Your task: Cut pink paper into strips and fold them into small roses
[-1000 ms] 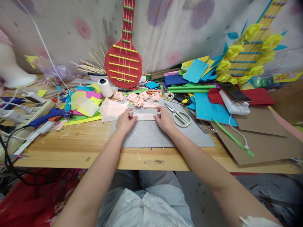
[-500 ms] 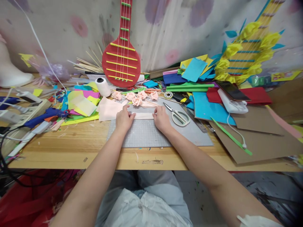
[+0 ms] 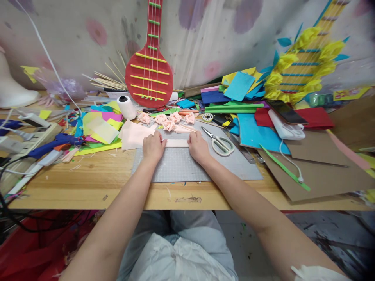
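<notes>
A pale pink folded paper strip (image 3: 177,143) lies across the grey cutting mat (image 3: 175,168). My left hand (image 3: 153,147) is closed on its left end, and my right hand (image 3: 198,146) is closed on its right end, fingers curled and thumbs turned inward. Just left of my left hand rests a wider sheet of pale pink paper (image 3: 133,134). Behind the strip sit several pink paper flowers (image 3: 168,124). Scissors (image 3: 222,145) with pale handles lie to the right of my right hand, blades pointing away.
A red paper-covered lute shape (image 3: 149,80) leans at the back beside a white thread spool (image 3: 127,107). Coloured sheets, a blue glue gun (image 3: 55,144) and a power strip (image 3: 32,148) crowd the left. Brown cardboard (image 3: 316,168) and a phone (image 3: 285,111) are on the right.
The view has shifted very slightly. Both hands stay at the strip's ends, and the strip between them looks a little flatter and straighter.
</notes>
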A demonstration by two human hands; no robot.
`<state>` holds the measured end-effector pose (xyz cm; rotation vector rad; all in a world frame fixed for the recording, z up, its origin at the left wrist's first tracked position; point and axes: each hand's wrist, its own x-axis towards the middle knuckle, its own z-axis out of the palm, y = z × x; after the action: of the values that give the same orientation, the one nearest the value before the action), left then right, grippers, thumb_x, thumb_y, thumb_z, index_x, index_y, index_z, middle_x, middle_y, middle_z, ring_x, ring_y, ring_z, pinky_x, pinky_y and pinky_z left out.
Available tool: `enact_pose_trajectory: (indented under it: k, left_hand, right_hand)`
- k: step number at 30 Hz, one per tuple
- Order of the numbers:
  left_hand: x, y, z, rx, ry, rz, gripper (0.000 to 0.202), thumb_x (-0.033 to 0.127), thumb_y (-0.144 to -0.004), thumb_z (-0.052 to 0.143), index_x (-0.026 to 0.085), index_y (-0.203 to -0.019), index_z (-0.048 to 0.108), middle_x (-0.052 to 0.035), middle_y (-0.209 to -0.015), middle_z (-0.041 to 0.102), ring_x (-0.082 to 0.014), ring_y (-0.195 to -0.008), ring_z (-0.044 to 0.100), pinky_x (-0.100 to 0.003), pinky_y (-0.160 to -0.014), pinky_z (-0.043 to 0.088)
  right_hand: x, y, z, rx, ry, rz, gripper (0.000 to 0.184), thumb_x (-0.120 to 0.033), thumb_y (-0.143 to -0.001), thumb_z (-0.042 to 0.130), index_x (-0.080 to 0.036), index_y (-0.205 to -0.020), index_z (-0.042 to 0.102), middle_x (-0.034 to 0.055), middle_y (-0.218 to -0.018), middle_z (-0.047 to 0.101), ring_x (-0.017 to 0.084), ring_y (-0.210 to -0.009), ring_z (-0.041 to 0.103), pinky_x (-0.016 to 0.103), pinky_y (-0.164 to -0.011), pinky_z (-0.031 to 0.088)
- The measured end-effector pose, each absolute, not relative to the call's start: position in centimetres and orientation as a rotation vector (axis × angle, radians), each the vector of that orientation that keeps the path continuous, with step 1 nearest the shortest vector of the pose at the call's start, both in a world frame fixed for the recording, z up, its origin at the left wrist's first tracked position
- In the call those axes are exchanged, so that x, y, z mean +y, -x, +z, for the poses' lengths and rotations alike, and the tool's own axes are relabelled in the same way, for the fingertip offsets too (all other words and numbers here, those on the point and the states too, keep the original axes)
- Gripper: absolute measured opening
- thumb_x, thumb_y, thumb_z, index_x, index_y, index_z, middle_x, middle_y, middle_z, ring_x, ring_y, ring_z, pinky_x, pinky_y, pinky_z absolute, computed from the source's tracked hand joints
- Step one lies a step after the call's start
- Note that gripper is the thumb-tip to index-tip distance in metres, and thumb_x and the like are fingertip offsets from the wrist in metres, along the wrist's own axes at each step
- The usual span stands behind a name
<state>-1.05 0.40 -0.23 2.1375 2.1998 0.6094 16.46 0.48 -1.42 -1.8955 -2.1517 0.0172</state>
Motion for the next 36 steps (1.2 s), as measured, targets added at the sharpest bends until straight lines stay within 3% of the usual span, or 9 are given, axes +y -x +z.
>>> enact_pose_trajectory:
  k: [11, 18, 22, 27, 31, 36]
  left_hand:
    - [0.4, 0.8, -0.5, 2.22, -2.265, 0.531, 0.012, 0.031, -0.079, 0.051, 0.021, -0.082, 0.056, -0.0067, -0.077, 0.059, -0.0236, -0.088, 0.052, -0.035, -0.079, 0.037]
    - [0.4, 0.8, -0.8, 2.073, -2.39, 0.605, 0.017, 0.024, -0.081, 0.045, 0.022, -0.088, 0.06, -0.0089, -0.091, 0.056, -0.0258, -0.098, 0.043, -0.036, -0.082, 0.036]
    - [-0.1, 0.4, -0.8, 2.049, -2.362, 0.681, 0.018, 0.026, -0.08, 0.045, 0.023, -0.086, 0.062, -0.0098, -0.097, 0.053, -0.0268, -0.102, 0.04, -0.039, -0.087, 0.034]
    - [-0.8, -0.5, -0.5, 2.101, -2.281, 0.711, 0.031, 0.047, -0.071, 0.056, 0.022, -0.089, 0.06, -0.0102, -0.109, 0.047, -0.0289, -0.108, 0.037, -0.042, -0.093, 0.03]
    - [-0.9, -0.6, -0.7, 2.101, -2.248, 0.727, 0.039, 0.053, -0.067, 0.058, 0.022, -0.09, 0.058, -0.0107, -0.113, 0.045, -0.0297, -0.111, 0.035, -0.043, -0.096, 0.028]
    - [-0.9, -0.2, -1.0, 2.093, -2.226, 0.736, 0.032, 0.045, -0.067, 0.06, 0.023, -0.091, 0.058, -0.0098, -0.113, 0.045, -0.0292, -0.111, 0.035, -0.043, -0.097, 0.027]
  right_hand:
    - [0.6, -16.4, -1.3, -2.208, 1.898, 0.014, 0.021, -0.016, -0.089, 0.03, -0.017, -0.101, 0.048, 0.0104, -0.107, 0.052, 0.019, -0.086, 0.053, 0.028, -0.065, 0.036]
    - [0.6, -16.7, -1.5, -2.223, 1.819, 0.0, 0.021, -0.017, -0.09, 0.028, -0.019, -0.098, 0.048, 0.0078, -0.102, 0.056, 0.019, -0.086, 0.053, 0.028, -0.065, 0.036]
    - [0.2, -16.3, -1.1, -2.214, 1.797, -0.001, 0.022, -0.03, -0.091, 0.033, -0.019, -0.099, 0.049, 0.0082, -0.103, 0.056, 0.019, -0.089, 0.053, 0.028, -0.066, 0.037]
    - [-0.5, -15.2, -0.9, -2.184, 1.823, -0.084, 0.042, -0.05, -0.087, 0.035, -0.015, -0.102, 0.051, 0.012, -0.107, 0.053, 0.023, -0.095, 0.05, 0.031, -0.071, 0.04]
    - [-0.7, -14.9, -1.0, -2.21, 1.86, -0.116, 0.039, -0.047, -0.085, 0.04, -0.014, -0.104, 0.05, 0.0133, -0.108, 0.05, 0.026, -0.097, 0.047, 0.033, -0.072, 0.041]
    - [-0.7, -15.4, -0.9, -2.251, 1.85, -0.091, 0.027, -0.029, -0.084, 0.042, -0.016, -0.107, 0.049, 0.013, -0.108, 0.049, 0.025, -0.096, 0.047, 0.033, -0.071, 0.041]
